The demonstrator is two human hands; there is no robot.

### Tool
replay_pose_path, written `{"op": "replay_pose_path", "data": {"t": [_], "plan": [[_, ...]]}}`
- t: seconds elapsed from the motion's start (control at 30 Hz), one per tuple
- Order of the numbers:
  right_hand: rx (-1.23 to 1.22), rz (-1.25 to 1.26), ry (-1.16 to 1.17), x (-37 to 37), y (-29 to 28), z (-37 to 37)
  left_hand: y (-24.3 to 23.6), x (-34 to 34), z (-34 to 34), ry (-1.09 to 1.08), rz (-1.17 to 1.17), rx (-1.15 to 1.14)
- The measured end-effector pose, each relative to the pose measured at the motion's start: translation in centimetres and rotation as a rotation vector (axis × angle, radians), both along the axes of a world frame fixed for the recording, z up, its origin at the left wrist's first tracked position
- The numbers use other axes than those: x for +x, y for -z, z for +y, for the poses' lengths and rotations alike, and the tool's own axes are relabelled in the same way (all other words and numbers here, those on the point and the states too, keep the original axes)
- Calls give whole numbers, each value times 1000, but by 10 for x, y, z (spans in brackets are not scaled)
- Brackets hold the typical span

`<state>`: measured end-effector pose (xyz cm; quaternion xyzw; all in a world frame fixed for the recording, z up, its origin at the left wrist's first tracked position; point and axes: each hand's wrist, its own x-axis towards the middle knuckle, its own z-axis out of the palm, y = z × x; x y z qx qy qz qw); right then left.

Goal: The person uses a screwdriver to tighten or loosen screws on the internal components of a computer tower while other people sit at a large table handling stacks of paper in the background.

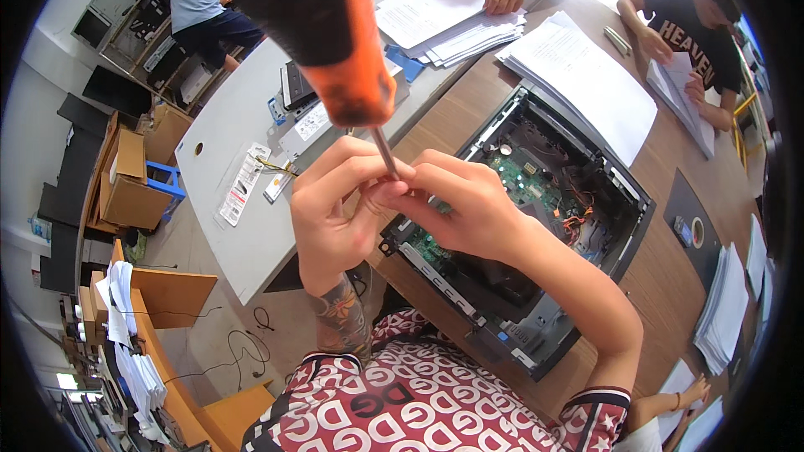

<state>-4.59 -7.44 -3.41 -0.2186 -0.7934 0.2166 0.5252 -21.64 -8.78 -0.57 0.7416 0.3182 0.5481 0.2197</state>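
A screwdriver (360,75) with a black and orange handle points tip-down, close in front of me. The fingers of my left hand (335,209) are closed round the lower end of its metal shaft. Facing it, my right hand (469,205) pinches at the tip, its fingertips touching those of the left. Whatever may sit between the right fingertips is too small or hidden to make out. Below and beyond my right forearm lies an opened desktop computer case (632,222), showing a green circuit board (521,177) and coloured wires (576,219).
Paper stacks (586,75) lie behind the case on the brown table (670,285). The adjoining grey table (226,125) carries a blister pack (244,184) and a metal drive unit (310,130). Several people handle papers nearby. Cardboard boxes (134,188) stand at left; cables (243,351) lie on the floor.
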Motion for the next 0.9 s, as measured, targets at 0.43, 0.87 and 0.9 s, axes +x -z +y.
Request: {"op": "replay_pose_path", "data": {"t": [0.43, 0.87, 0.9], "plan": [[-97, 8, 107, -2, 1, 0, 6, 21, 7, -64, -131, 21], [-347, -248, -316, 25, -10, 14, -1, 16, 4, 195, -182, -254], [-350, -276, -331, 25, -12, 14, -2, 16, 3, 209, -179, -251]]}}
